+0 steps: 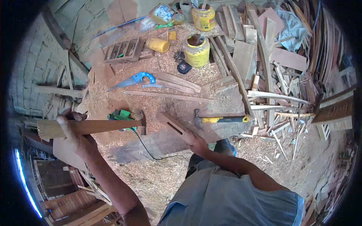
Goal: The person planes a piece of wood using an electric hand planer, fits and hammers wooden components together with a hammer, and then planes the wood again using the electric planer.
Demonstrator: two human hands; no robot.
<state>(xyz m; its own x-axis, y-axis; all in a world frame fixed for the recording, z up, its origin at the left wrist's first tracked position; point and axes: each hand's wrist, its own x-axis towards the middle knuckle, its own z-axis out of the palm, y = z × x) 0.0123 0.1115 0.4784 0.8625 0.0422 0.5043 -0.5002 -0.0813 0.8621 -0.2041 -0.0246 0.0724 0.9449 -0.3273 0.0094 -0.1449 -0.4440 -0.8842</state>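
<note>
My left hand (73, 130), at the left, is closed round a long tapered wooden piece (94, 127) held level over the bench. My right hand (197, 143) grips the lower end of a short wooden piece with a slot (167, 121), which slants over the bench's front. A green power tool (121, 115) with a black cord lies partly hidden behind the long piece. A dark hammer head (143, 124) shows at that piece's narrow end; its handle is hidden. To the right of the slotted piece lies a hammer (222, 119) with a yellow and black handle.
The sawdust-strewn bench (94, 105) holds a blue-handled saw (132, 81), thin planks (177, 84), a slatted wooden piece (120, 52), yellow tubs (197, 56) and bottles. Piles of wood offcuts (283, 67) fill the right side. Boards (83, 203) lie at lower left.
</note>
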